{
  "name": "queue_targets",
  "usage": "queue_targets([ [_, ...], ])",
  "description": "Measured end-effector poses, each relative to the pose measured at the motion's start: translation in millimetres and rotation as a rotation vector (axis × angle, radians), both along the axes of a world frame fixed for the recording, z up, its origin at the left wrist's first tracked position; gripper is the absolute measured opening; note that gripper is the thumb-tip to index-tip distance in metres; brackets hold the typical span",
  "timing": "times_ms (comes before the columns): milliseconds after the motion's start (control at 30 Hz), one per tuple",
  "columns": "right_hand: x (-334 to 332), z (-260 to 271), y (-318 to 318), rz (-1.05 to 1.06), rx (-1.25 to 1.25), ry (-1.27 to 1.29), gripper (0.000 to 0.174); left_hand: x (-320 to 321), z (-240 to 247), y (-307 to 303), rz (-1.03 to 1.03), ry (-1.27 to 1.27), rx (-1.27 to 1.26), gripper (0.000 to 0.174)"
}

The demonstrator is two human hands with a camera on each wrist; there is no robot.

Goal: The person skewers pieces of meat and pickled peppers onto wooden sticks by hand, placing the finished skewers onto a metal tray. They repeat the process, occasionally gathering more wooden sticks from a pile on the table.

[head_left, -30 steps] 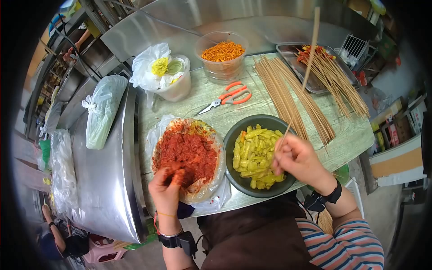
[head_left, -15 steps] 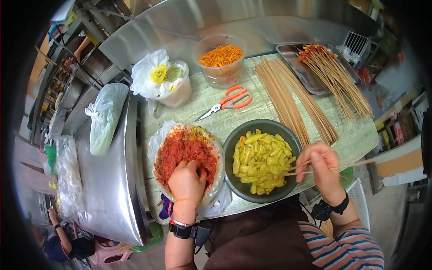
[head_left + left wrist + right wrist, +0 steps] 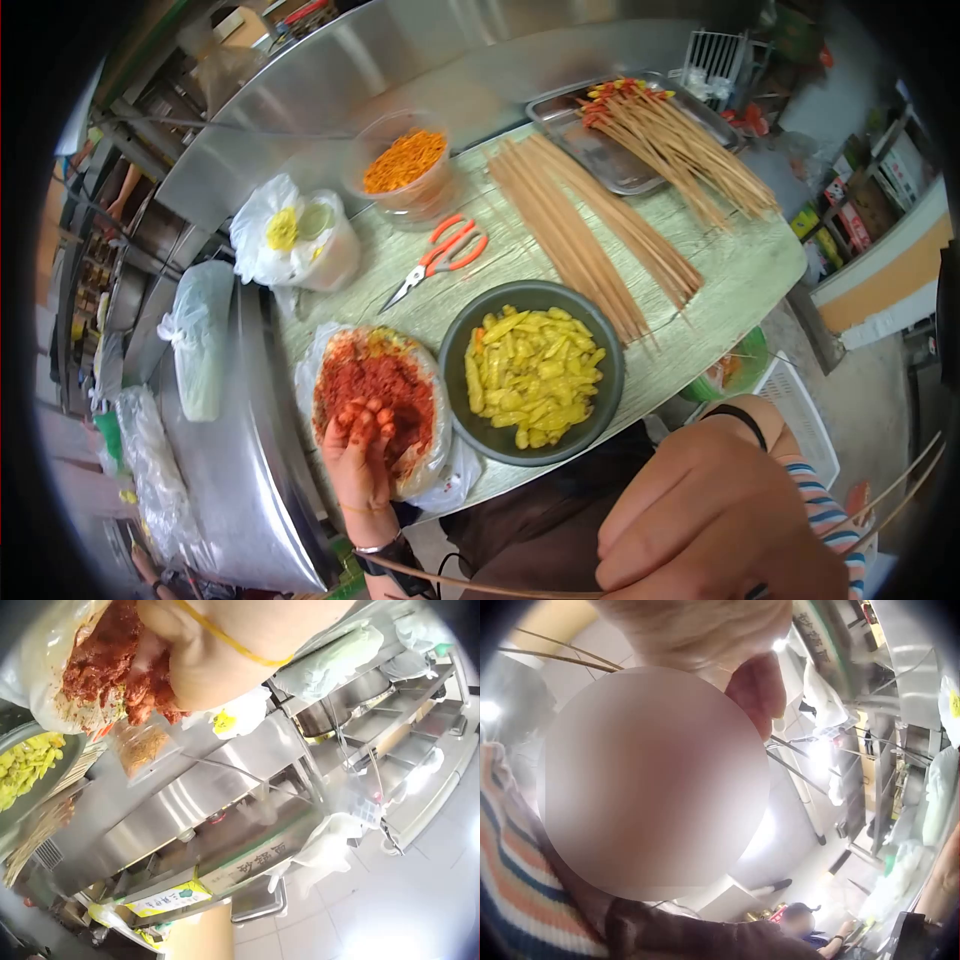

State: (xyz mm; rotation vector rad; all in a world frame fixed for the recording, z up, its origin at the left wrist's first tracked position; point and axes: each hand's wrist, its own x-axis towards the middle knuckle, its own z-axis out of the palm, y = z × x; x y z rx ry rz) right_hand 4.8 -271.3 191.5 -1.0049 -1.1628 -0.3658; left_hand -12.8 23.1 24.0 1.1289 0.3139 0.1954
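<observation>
My left hand (image 3: 358, 465) is at the near side of a plastic-lined bowl (image 3: 437, 455) of red minced or shredded meat mixture (image 3: 375, 375). Its curled fingertips are coated red and hold some of the mixture; in the left wrist view, red meat (image 3: 150, 694) clings below the hand (image 3: 232, 656). Raised close to the head camera, my right hand (image 3: 715, 515) grips two thin wooden skewers (image 3: 895, 500), which stick out on both sides of it. Between the hands stands a dark bowl (image 3: 615, 385) of yellow-green pickled peppers (image 3: 535, 370).
Orange-handled scissors (image 3: 440, 260) lie behind the bowls, near a tub of orange shreds (image 3: 403, 160) and a bag-lined tub (image 3: 330, 262). Bare skewers (image 3: 570, 235) lie in bundles at right. A metal tray (image 3: 635, 180) holds loaded skewers (image 3: 680, 140). Another person (image 3: 799, 922) appears behind.
My right hand has risen from beside the pepper bowl to near the head camera, skewers still held. The left hand has turned and lifted out of the red mixture. The head view has shifted.
</observation>
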Motion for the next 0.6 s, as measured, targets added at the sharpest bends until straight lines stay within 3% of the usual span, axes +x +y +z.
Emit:
queue_targets([
  [33,-7,0,1,-0.032,0.077,0.004,0.049,-1,3,-7,0.074,0.024,-0.005,0.016],
  [67,-17,-17,-13,0.039,-0.093,0.121,0.031,-1,1,-5,0.040,0.000,0.000,0.015],
  [167,-21,-32,-5,0.017,-0.024,0.173,0.024,5,4,-23,0.062,-0.042,0.024,0.013],
  [200,-35,-14,-20,-0.053,-0.242,0.348,0.023,6,5,-26,0.119,-0.051,0.026,0.013],
  [233,-33,-14,-16,-0.051,-0.240,0.348,0.023,5,5,-26,0.183,-0.061,0.029,0.013],
  [367,-5,-10,2,-0.061,0.035,-0.185,0.025,3,7,-28,0.117,-0.030,-0.051,0.014],
  [400,0,-9,1,-0.063,0.095,-0.318,0.028,4,2,-29,0.110,-0.069,0.030,0.015],
  [433,1,-10,-6,-0.064,0.088,-0.317,0.028,4,0,-30,0.108,-0.068,0.023,0.015],
  [467,0,-13,-17,-0.117,-0.125,-0.240,0.021,2,2,-31,0.103,-0.036,0.075,0.017],
  [500,1,-17,-26,-0.162,-0.341,-0.163,0.026,0,3,-32,0.104,-0.003,0.123,0.019],
  [600,8,-38,-38,-0.260,-0.357,0.210,0.032,4,14,-44,0.104,-0.025,0.137,0.024],
])
